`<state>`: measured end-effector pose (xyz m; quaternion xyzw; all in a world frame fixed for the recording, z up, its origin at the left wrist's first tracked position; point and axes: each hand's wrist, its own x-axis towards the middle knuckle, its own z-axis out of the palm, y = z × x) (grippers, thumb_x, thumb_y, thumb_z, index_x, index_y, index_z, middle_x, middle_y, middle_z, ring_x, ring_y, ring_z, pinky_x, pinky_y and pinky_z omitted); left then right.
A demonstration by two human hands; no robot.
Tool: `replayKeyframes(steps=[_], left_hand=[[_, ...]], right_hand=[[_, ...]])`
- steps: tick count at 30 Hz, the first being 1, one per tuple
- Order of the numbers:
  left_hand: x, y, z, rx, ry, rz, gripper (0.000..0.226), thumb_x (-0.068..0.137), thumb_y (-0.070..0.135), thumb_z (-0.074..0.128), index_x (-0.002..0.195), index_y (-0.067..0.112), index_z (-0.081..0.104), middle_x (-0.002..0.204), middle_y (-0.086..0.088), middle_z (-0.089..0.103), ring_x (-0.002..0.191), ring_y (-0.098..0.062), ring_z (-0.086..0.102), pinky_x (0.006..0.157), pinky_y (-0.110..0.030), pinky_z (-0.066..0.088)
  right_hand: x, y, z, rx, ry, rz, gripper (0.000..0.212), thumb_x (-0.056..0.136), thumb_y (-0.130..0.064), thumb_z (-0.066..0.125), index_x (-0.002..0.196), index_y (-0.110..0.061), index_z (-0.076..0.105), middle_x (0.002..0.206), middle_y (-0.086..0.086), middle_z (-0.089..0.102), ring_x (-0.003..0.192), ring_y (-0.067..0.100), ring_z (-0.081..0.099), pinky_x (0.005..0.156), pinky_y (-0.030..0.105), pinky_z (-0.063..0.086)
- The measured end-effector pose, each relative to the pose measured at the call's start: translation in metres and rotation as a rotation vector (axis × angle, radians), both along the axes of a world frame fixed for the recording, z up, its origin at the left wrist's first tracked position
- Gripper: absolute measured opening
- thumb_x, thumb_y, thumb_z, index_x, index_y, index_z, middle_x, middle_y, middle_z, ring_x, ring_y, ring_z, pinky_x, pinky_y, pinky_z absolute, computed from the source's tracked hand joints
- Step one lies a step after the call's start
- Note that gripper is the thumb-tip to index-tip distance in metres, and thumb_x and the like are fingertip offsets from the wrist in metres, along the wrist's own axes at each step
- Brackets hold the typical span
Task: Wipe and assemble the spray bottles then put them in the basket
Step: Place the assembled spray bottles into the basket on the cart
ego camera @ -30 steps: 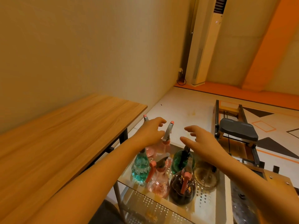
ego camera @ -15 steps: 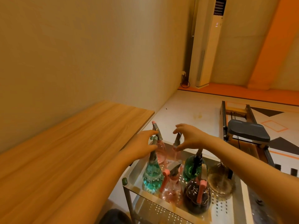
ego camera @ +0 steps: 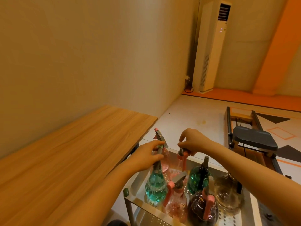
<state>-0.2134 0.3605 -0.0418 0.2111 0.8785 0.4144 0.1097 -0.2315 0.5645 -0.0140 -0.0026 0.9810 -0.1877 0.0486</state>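
Several spray bottles stand on a perforated metal cart tray (ego camera: 228,216) at the lower middle. My left hand (ego camera: 146,155) grips the grey spray head of a teal bottle (ego camera: 155,186) at the tray's near left. My right hand (ego camera: 190,142) pinches the top of a pink bottle's spray head (ego camera: 181,154) further back. Another pink bottle (ego camera: 162,154) with a raised pink-tipped nozzle stands behind my left hand. Nearer stand a pink bottle (ego camera: 175,203), a green one (ego camera: 197,180), a dark brown one (ego camera: 202,207) and a clear smoky one (ego camera: 228,196).
A long wooden table (ego camera: 73,154) runs along the wall on the left, right beside the cart. A black padded exercise frame (ego camera: 254,141) stands on the floor to the right. A tall white air conditioner (ego camera: 213,46) stands in the far corner.
Both hands came down onto the bottles: the left moved from above the back bottles to the teal bottle's head, the right closed on the pink bottle's head. The camera shifted slightly.
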Motion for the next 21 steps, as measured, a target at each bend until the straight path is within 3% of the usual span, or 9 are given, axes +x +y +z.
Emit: replayKeyframes(steps=[4, 7, 12, 14, 16, 19, 21], left_hand=[[-0.001, -0.001, -0.002, 0.028, -0.011, 0.001, 0.053, 0.091, 0.018, 0.061, 0.139, 0.028, 0.042, 0.136, -0.003, 0.051, 0.113, -0.021, 0.058, 0.094, -0.035, 0.052], [-0.003, -0.002, -0.003, 0.042, -0.029, 0.002, 0.054, 0.090, 0.018, 0.062, 0.140, 0.027, 0.042, 0.136, -0.004, 0.050, 0.115, -0.020, 0.057, 0.092, -0.033, 0.053], [-0.006, -0.002, -0.005, 0.072, -0.066, -0.002, 0.055, 0.090, 0.016, 0.062, 0.140, 0.027, 0.042, 0.137, -0.007, 0.049, 0.115, -0.024, 0.057, 0.089, -0.032, 0.054], [-0.006, -0.002, -0.005, 0.075, -0.079, -0.002, 0.055, 0.090, 0.015, 0.062, 0.140, 0.028, 0.042, 0.137, -0.007, 0.049, 0.115, -0.024, 0.057, 0.087, -0.029, 0.055], [-0.007, -0.004, -0.005, 0.081, -0.100, -0.007, 0.057, 0.090, 0.014, 0.062, 0.140, 0.029, 0.040, 0.137, -0.007, 0.048, 0.115, -0.024, 0.057, 0.085, -0.027, 0.056], [-0.004, -0.009, -0.004, 0.203, -0.189, 0.002, 0.056, 0.089, 0.015, 0.063, 0.137, 0.033, 0.040, 0.129, -0.005, 0.052, 0.109, -0.021, 0.060, 0.078, -0.025, 0.056], [-0.005, -0.014, -0.004, 0.281, -0.163, 0.107, 0.049, 0.089, 0.018, 0.064, 0.132, 0.030, 0.044, 0.121, -0.004, 0.057, 0.101, -0.016, 0.062, 0.077, -0.027, 0.057]], right_hand=[[-0.002, -0.006, -0.009, -0.242, -0.087, -0.116, 0.022, 0.085, -0.011, 0.059, 0.083, 0.009, 0.068, 0.068, 0.017, 0.069, 0.053, 0.023, 0.063, 0.061, 0.033, 0.058], [0.000, -0.008, -0.015, -0.323, -0.096, -0.170, 0.017, 0.084, -0.008, 0.060, 0.071, 0.002, 0.064, 0.065, 0.019, 0.067, 0.054, 0.026, 0.064, 0.061, 0.036, 0.058], [0.004, -0.011, -0.011, -0.423, -0.185, -0.226, 0.032, 0.091, -0.016, 0.058, 0.064, 0.001, 0.061, 0.062, 0.017, 0.067, 0.045, 0.022, 0.064, 0.051, 0.030, 0.058], [0.004, -0.009, -0.010, -0.176, -0.145, -0.197, 0.047, 0.094, -0.039, 0.054, 0.066, -0.002, 0.059, 0.061, 0.012, 0.067, 0.045, 0.019, 0.063, 0.051, 0.028, 0.055], [0.003, -0.006, -0.007, 0.114, 0.088, -0.136, 0.046, 0.094, -0.049, 0.050, 0.077, -0.007, 0.060, 0.073, 0.008, 0.067, 0.063, 0.020, 0.065, 0.063, 0.030, 0.055], [0.008, -0.011, 0.007, 0.090, 0.330, 0.183, 0.027, 0.092, -0.031, 0.058, 0.113, -0.015, 0.062, 0.105, 0.002, 0.065, 0.090, 0.015, 0.060, 0.079, 0.028, 0.051], [0.010, -0.022, 0.018, 0.102, 0.341, 0.403, 0.030, 0.089, -0.025, 0.063, 0.117, -0.018, 0.061, 0.112, -0.001, 0.062, 0.096, 0.012, 0.058, 0.081, 0.021, 0.048]])
